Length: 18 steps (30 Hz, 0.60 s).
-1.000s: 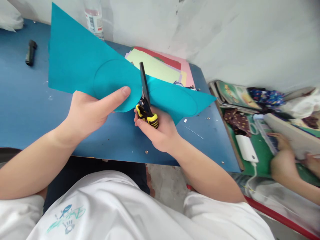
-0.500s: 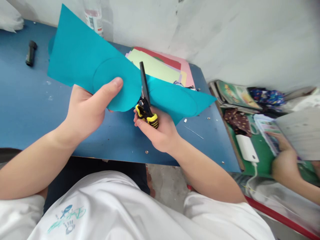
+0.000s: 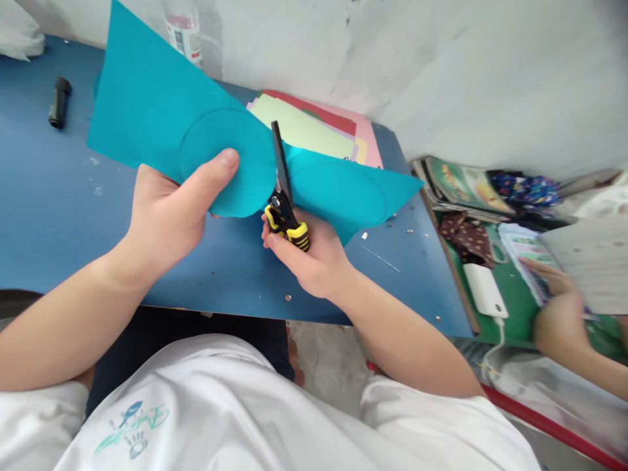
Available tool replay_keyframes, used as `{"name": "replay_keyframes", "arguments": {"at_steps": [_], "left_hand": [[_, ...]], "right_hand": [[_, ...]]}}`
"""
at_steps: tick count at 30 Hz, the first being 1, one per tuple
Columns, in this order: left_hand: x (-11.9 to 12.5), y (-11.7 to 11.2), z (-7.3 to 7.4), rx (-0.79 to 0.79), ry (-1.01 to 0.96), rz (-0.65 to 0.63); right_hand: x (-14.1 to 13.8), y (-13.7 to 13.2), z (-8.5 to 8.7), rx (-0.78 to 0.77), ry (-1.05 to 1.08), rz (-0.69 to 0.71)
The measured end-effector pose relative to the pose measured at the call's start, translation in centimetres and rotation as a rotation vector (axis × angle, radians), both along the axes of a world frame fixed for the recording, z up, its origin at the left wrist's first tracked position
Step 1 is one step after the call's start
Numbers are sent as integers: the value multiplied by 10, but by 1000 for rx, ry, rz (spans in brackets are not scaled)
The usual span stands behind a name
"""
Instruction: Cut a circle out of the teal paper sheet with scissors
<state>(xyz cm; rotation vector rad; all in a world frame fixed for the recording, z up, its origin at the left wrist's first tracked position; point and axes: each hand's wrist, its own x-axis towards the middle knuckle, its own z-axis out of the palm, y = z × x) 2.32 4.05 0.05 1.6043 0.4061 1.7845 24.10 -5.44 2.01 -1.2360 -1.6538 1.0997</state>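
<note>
My left hand (image 3: 169, 212) pinches a teal paper sheet (image 3: 152, 111) above the blue table (image 3: 44, 209), thumb on top of a circle outline drawn on it. My right hand (image 3: 314, 255) grips black scissors with yellow-and-black handles (image 3: 282, 196). The blades point away from me and sit in the sheet, along the circle's right side. To the right of the blades, the rest of the teal sheet runs to a point.
A stack of coloured paper (image 3: 318, 131) lies behind the sheet near the wall. A plastic bottle (image 3: 184, 33) and a small black cylinder (image 3: 57, 101) stand at the back left. On the right, another person's hand (image 3: 559, 320) is at a cluttered green desk with a white power bank (image 3: 483, 291).
My left hand has slid left along the sheet and turned it slightly; the sheet's far corner rose. The scissors stay in nearly the same place. The other person's hand shifted papers on the right.
</note>
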Motion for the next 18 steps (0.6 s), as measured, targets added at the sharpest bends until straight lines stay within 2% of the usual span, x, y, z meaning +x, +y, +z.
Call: {"name": "replay_keyframes", "arguments": {"at_steps": [8,13,18], "left_hand": [[-6,-12,5,21,49,21],[-9,-5,3,-2,72,23],[-10,2,1,-5,114,18]], "right_hand": [[-2,0,2,22,-2,18],[-3,0,4,42,-12,25],[-2,2,4,-14,-37,71]]}}
